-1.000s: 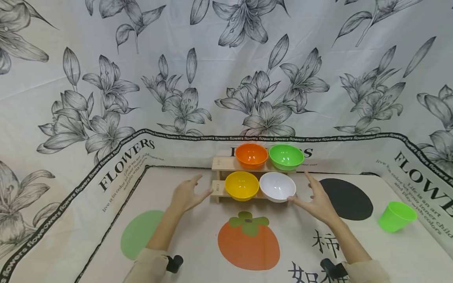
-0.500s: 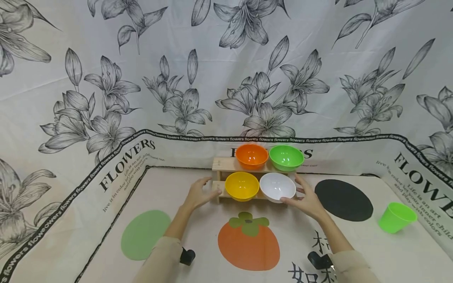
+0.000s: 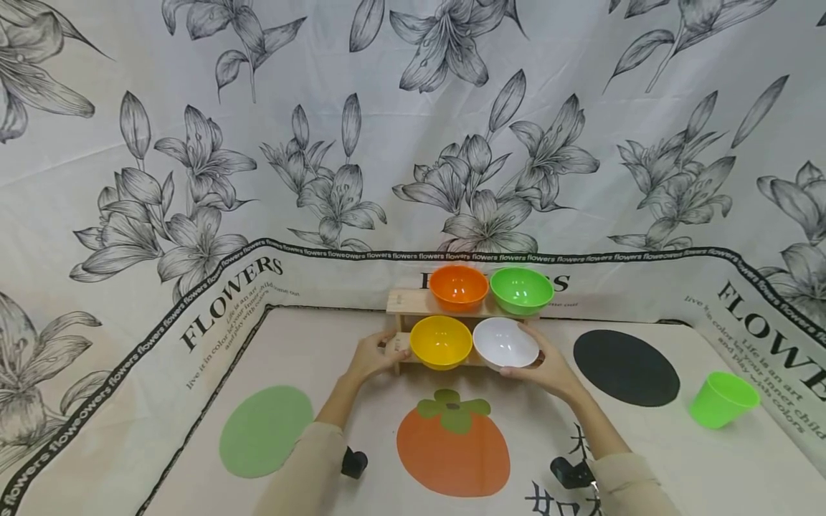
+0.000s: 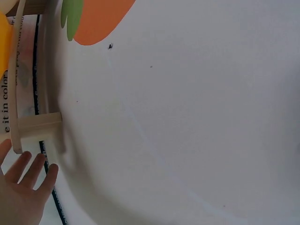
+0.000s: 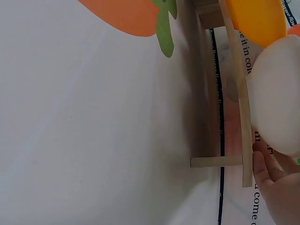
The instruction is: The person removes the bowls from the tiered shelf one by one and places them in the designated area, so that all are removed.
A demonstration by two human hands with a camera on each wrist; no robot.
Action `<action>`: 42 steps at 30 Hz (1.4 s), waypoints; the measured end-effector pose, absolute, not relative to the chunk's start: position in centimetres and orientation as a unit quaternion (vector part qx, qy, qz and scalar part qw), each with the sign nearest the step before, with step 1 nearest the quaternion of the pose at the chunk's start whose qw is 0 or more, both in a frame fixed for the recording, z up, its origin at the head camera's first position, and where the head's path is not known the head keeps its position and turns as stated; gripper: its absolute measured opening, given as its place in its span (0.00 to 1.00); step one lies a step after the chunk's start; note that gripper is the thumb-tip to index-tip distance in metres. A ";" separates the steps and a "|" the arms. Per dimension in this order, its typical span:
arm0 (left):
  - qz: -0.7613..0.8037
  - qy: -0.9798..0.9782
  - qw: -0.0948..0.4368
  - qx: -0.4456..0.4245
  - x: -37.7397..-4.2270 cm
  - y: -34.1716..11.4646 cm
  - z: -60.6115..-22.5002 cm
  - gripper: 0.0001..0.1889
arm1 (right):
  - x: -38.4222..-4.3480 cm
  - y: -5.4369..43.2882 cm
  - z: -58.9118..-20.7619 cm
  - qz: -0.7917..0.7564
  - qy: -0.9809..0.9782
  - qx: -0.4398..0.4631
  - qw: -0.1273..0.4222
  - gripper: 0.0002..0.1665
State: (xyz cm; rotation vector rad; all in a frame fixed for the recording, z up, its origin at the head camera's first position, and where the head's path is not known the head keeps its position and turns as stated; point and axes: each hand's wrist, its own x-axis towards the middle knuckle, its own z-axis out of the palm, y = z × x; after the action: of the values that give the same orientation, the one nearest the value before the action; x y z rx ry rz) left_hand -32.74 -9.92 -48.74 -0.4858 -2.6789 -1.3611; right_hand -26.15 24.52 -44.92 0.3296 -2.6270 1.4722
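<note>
A two-tier wooden shelf [image 3: 404, 304] stands at the back of the table. On its upper tier sit an orange bowl [image 3: 459, 288] and a green bowl [image 3: 522, 290]; below them are a yellow bowl [image 3: 442, 342] and a white bowl [image 3: 506, 343]. My left hand [image 3: 372, 358] is at the shelf's left end, its fingers spread and fairly straight in the left wrist view, fingertips right at the board's end. My right hand [image 3: 547, 365] reaches round the right end, thumb before the white bowl and fingers at its far side. I cannot tell whether it grips bowl or board.
A green cup [image 3: 724, 399] stands at the far right. Printed on the tablecloth are a black oval [image 3: 626, 368], a green oval [image 3: 267, 431] and an orange persimmon [image 3: 453, 451]. Behind the shelf rises a flower-patterned cloth [image 3: 323, 64].
Both hands have moved inward to the ends of the shelf, the left going right and the right going left. The bowls, shelf and cup have stayed in place.
</note>
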 end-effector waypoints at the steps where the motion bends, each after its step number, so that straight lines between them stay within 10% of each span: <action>1: -0.447 -0.878 0.049 -0.161 -32.8 -9.9 -48.9 0.34 | -26.1 24.5 -44.9 0.484 -0.867 0.107 0.053 0.57; 42: -0.613 -0.781 -0.055 -0.108 -33.9 -10.9 -50.7 0.31 | -22.9 24.2 -44.5 0.473 -0.874 0.106 0.048 0.56</action>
State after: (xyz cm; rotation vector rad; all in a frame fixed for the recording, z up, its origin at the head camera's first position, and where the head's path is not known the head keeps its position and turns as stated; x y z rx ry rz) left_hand -33.92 -10.92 -50.67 -0.3506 -2.5430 -1.9953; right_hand -22.87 24.16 -44.51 0.3218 -2.6640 1.4410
